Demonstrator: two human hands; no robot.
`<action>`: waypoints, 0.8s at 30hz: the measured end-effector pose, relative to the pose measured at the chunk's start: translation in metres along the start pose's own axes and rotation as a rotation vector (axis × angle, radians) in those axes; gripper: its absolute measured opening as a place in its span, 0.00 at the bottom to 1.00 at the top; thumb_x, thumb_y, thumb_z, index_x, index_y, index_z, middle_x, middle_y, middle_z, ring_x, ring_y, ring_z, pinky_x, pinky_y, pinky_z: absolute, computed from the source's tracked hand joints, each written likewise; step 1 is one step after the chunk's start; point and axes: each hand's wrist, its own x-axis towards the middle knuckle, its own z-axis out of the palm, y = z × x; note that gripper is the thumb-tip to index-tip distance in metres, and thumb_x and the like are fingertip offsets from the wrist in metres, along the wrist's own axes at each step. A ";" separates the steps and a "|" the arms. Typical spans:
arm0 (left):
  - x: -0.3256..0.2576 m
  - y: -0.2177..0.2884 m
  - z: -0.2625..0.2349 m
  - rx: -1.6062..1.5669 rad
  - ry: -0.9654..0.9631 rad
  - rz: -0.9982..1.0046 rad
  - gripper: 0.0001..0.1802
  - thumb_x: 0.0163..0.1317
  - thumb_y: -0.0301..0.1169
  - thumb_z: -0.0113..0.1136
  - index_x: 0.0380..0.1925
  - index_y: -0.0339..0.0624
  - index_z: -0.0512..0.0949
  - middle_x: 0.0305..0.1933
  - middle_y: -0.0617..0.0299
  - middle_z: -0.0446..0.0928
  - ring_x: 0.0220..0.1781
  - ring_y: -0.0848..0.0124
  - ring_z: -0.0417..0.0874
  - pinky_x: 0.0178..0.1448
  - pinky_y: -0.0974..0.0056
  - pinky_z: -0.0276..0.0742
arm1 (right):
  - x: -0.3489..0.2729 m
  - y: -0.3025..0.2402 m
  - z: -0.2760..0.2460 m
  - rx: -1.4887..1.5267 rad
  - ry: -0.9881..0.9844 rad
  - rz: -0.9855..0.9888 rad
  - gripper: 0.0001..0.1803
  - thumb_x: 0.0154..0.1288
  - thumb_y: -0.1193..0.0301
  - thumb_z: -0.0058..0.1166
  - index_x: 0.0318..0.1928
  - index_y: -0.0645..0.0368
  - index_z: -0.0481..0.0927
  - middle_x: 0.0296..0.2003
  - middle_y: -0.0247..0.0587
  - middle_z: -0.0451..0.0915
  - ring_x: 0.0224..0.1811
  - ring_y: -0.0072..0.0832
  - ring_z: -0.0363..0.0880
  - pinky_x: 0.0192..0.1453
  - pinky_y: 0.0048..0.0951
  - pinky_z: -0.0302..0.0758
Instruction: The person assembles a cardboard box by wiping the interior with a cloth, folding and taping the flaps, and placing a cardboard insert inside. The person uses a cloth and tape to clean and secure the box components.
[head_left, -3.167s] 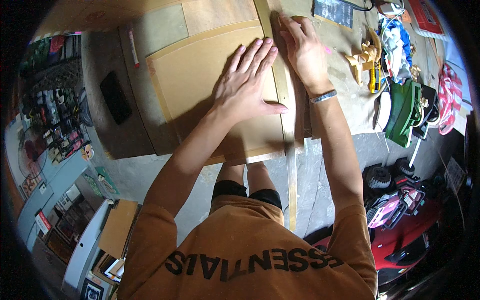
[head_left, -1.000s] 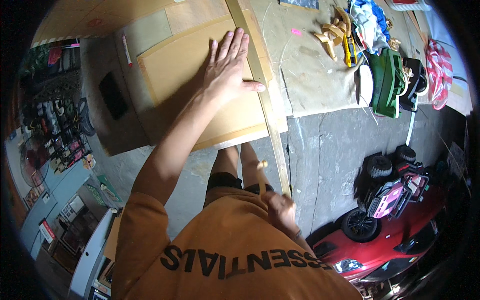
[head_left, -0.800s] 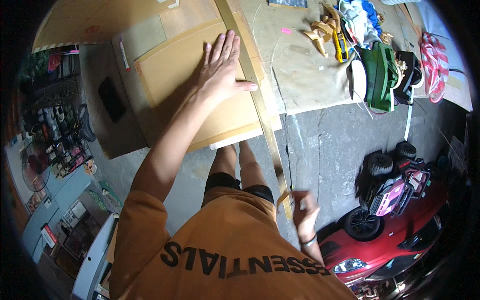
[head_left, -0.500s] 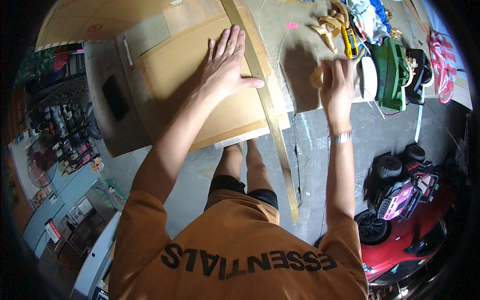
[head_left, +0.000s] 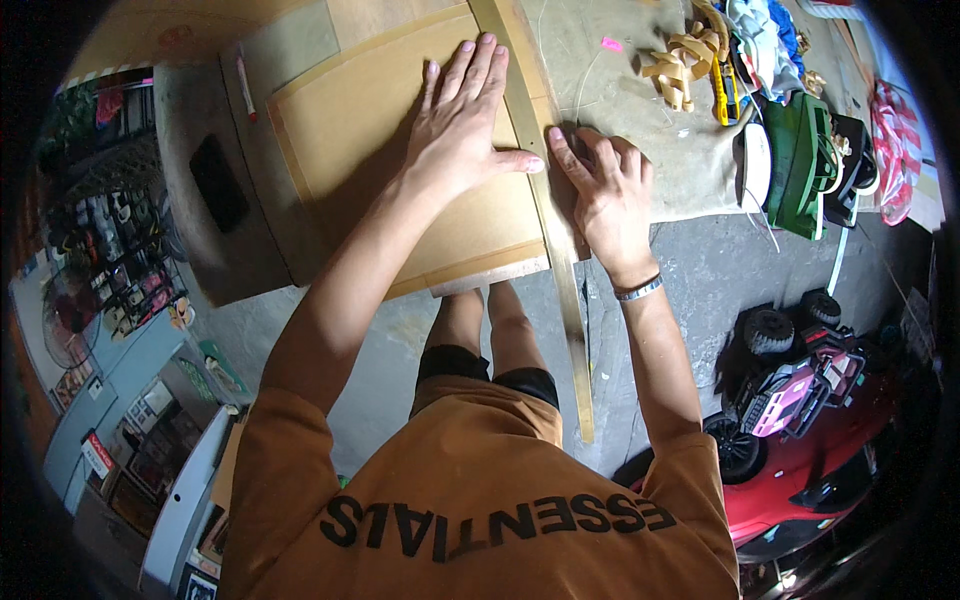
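My left hand (head_left: pixel 455 130) lies flat and open on a tan cardboard sheet (head_left: pixel 380 160), fingers spread. Its thumb rests on a long brass-coloured straightedge (head_left: pixel 545 215), which runs along the sheet's right side and sticks out past the near table edge. Just right of the straightedge, my right hand (head_left: pixel 612 200) is lowered at the board's edge. The right thumb reaches toward the straightedge, apart from the bent fingers. Nothing shows in that hand, though its fingertips are partly hidden. A yellow utility knife (head_left: pixel 724 92) lies farther right.
Crumpled tan strips (head_left: pixel 680 65) lie beside the knife. A green container (head_left: pixel 800 170) and a red-and-white plastic bag (head_left: pixel 893 150) sit at the right. A red-and-white marker (head_left: pixel 245 88) and a dark flat object (head_left: pixel 217 182) lie left. A pink toy vehicle (head_left: pixel 800 390) stands on the floor.
My right hand has moved left and down to the board's edge, its fingers spreading from a closed shape. A tan piece beside it is gone from there. My left hand stays pressed down.
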 end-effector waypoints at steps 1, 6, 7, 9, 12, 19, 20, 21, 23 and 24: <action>0.000 0.000 0.000 0.002 -0.004 -0.005 0.78 0.41 0.67 0.77 0.82 0.38 0.45 0.88 0.50 0.41 0.89 0.55 0.38 0.88 0.42 0.32 | -0.002 -0.001 -0.001 -0.022 0.028 -0.032 0.34 0.60 0.77 0.56 0.68 0.36 0.80 0.57 0.32 0.78 0.57 0.37 0.73 0.61 0.42 0.70; 0.001 0.001 -0.001 0.005 -0.007 -0.010 0.78 0.41 0.66 0.77 0.82 0.39 0.45 0.88 0.51 0.40 0.89 0.55 0.38 0.88 0.42 0.32 | -0.008 0.002 -0.013 0.101 0.096 -0.031 0.26 0.57 0.71 0.58 0.58 0.40 0.87 0.55 0.30 0.78 0.55 0.34 0.73 0.61 0.41 0.69; 0.001 0.001 -0.001 0.007 -0.008 -0.015 0.78 0.41 0.66 0.77 0.82 0.39 0.45 0.88 0.51 0.40 0.89 0.55 0.38 0.88 0.42 0.32 | -0.006 0.003 -0.013 0.180 0.179 -0.048 0.26 0.58 0.72 0.57 0.58 0.40 0.87 0.55 0.30 0.79 0.54 0.34 0.73 0.60 0.41 0.70; 0.000 0.002 -0.001 0.006 -0.006 -0.020 0.77 0.41 0.66 0.77 0.82 0.39 0.45 0.88 0.51 0.40 0.89 0.56 0.38 0.88 0.42 0.32 | 0.000 0.005 -0.008 0.167 0.094 0.025 0.26 0.58 0.74 0.58 0.58 0.40 0.88 0.53 0.32 0.79 0.52 0.36 0.74 0.57 0.39 0.71; 0.000 0.001 -0.001 0.002 0.001 -0.013 0.77 0.41 0.67 0.77 0.82 0.39 0.46 0.88 0.52 0.41 0.89 0.56 0.39 0.88 0.43 0.32 | 0.005 0.001 -0.003 0.079 -0.003 -0.016 0.25 0.58 0.74 0.58 0.57 0.43 0.88 0.52 0.34 0.79 0.51 0.38 0.74 0.56 0.39 0.72; -0.001 0.002 0.000 -0.001 0.015 -0.019 0.76 0.41 0.65 0.78 0.82 0.39 0.46 0.88 0.52 0.42 0.89 0.56 0.40 0.88 0.43 0.32 | 0.000 -0.006 -0.011 0.448 0.110 0.151 0.14 0.63 0.81 0.61 0.47 0.54 0.89 0.47 0.40 0.81 0.48 0.41 0.78 0.54 0.39 0.74; -0.001 0.002 0.000 0.007 0.013 -0.021 0.76 0.41 0.64 0.78 0.82 0.39 0.46 0.88 0.51 0.42 0.89 0.56 0.40 0.88 0.43 0.32 | 0.003 -0.006 -0.009 0.493 0.116 0.204 0.08 0.64 0.81 0.62 0.42 0.58 0.87 0.45 0.42 0.82 0.46 0.42 0.78 0.53 0.39 0.76; 0.000 0.003 0.000 -0.003 0.013 -0.021 0.76 0.41 0.64 0.78 0.82 0.38 0.46 0.88 0.51 0.42 0.89 0.56 0.40 0.88 0.43 0.33 | 0.006 -0.004 -0.008 0.475 0.123 0.165 0.09 0.64 0.81 0.62 0.43 0.58 0.86 0.45 0.42 0.82 0.46 0.42 0.78 0.53 0.40 0.76; -0.001 0.003 -0.001 -0.007 0.008 -0.024 0.76 0.41 0.64 0.79 0.82 0.38 0.46 0.88 0.51 0.42 0.89 0.56 0.40 0.88 0.43 0.33 | 0.011 -0.001 -0.004 0.416 0.049 0.072 0.11 0.63 0.80 0.63 0.47 0.59 0.86 0.44 0.41 0.81 0.46 0.43 0.78 0.52 0.41 0.77; -0.001 0.003 -0.001 0.001 0.006 -0.024 0.76 0.41 0.63 0.79 0.82 0.38 0.46 0.88 0.51 0.42 0.89 0.56 0.40 0.88 0.43 0.33 | 0.012 -0.002 -0.002 0.375 0.075 0.044 0.11 0.64 0.78 0.62 0.48 0.58 0.84 0.42 0.40 0.80 0.45 0.41 0.77 0.51 0.40 0.76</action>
